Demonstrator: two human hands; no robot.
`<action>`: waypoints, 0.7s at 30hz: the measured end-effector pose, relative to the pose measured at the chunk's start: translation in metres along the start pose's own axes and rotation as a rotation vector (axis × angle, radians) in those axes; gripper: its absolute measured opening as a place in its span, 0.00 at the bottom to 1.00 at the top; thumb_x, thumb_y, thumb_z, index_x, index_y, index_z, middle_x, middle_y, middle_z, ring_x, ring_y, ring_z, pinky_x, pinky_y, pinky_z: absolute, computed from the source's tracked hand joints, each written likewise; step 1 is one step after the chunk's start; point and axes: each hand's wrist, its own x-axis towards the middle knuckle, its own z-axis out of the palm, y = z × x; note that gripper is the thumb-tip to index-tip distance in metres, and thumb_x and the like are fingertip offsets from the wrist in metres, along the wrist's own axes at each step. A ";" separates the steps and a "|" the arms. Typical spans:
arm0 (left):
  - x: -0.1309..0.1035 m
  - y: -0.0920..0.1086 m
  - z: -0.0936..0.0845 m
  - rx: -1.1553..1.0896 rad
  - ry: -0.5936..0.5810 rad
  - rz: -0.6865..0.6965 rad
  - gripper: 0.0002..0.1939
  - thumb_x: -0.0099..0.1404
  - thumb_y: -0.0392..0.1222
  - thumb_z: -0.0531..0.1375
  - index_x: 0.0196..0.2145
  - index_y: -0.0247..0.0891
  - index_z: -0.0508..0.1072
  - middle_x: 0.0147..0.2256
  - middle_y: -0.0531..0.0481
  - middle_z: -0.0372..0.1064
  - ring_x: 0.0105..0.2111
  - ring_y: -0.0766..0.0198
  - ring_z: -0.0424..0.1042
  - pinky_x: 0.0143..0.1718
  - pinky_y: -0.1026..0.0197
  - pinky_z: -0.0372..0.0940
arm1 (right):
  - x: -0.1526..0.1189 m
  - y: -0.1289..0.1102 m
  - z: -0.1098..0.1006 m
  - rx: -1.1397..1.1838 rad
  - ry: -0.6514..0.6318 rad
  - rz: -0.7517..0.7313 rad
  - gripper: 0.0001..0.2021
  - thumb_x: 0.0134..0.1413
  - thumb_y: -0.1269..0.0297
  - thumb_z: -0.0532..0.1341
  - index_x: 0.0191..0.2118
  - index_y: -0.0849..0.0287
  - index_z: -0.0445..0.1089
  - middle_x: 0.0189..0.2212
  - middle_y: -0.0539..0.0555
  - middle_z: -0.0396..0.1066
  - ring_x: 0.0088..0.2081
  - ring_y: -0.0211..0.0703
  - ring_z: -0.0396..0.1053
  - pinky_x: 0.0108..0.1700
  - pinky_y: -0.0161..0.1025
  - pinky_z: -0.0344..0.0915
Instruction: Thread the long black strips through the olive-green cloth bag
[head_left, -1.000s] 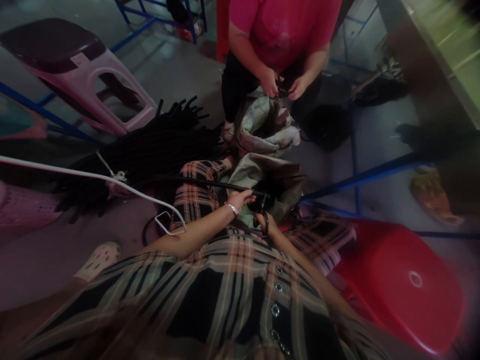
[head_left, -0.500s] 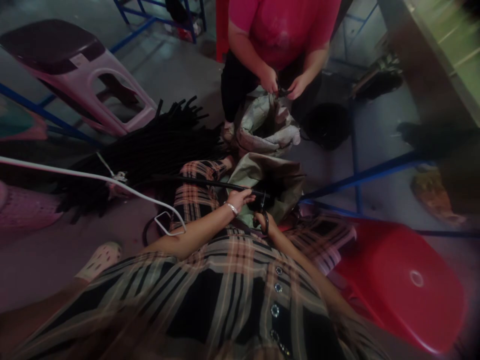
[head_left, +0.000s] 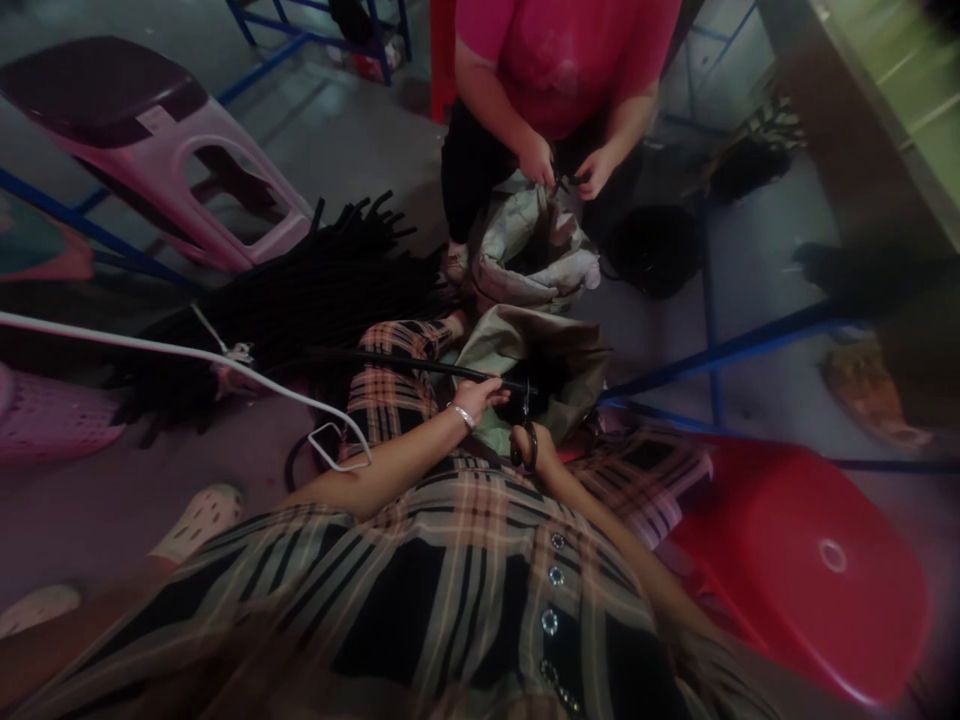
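Observation:
My left hand (head_left: 480,398) is closed around a long black tube (head_left: 427,366), which runs off to the left over my plaid trouser leg. In my right hand (head_left: 534,446) is a pair of scissors (head_left: 527,412), its dark handle loops around my fingers. The scissor blades are at the tube's right end, just past my left fingers; whether they are apart is too dark to tell. Below both hands an open pale sack (head_left: 491,335) stands between my knees, with dark contents inside.
Many black tubes (head_left: 300,280) lie heaped on the floor at left. A white cable tube (head_left: 187,352) crosses above my left forearm. Opposite sits a co-worker (head_left: 562,70) working over another sack (head_left: 510,285). A red stool (head_left: 817,560), a pink stool (head_left: 247,190) and blue bars (head_left: 735,350) stand around.
My right hand and the scissors have shifted slightly at the tube's end. My left hand stays in place. The co-worker's hands have moved slightly, and a second pale shoe shows at lower left.

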 end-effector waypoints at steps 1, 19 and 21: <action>0.000 0.000 0.000 0.001 -0.003 0.002 0.10 0.53 0.31 0.65 0.34 0.31 0.68 0.23 0.49 0.71 0.23 0.64 0.74 0.26 0.64 0.70 | 0.000 -0.001 0.000 -0.008 -0.005 0.001 0.12 0.47 0.60 0.51 0.21 0.59 0.64 0.20 0.53 0.67 0.23 0.39 0.64 0.27 0.33 0.58; 0.001 0.004 0.001 0.052 -0.021 0.029 0.10 0.53 0.29 0.64 0.33 0.30 0.68 0.23 0.49 0.71 0.22 0.64 0.74 0.24 0.65 0.70 | 0.003 0.002 0.001 0.015 0.003 0.053 0.10 0.47 0.61 0.52 0.23 0.59 0.65 0.19 0.52 0.68 0.23 0.39 0.65 0.26 0.33 0.59; 0.001 0.004 0.001 0.063 -0.022 0.025 0.10 0.53 0.29 0.64 0.33 0.30 0.67 0.23 0.49 0.71 0.22 0.64 0.74 0.24 0.65 0.70 | 0.004 0.000 0.001 0.005 -0.020 0.081 0.09 0.46 0.63 0.53 0.23 0.59 0.65 0.19 0.52 0.69 0.23 0.39 0.65 0.27 0.33 0.59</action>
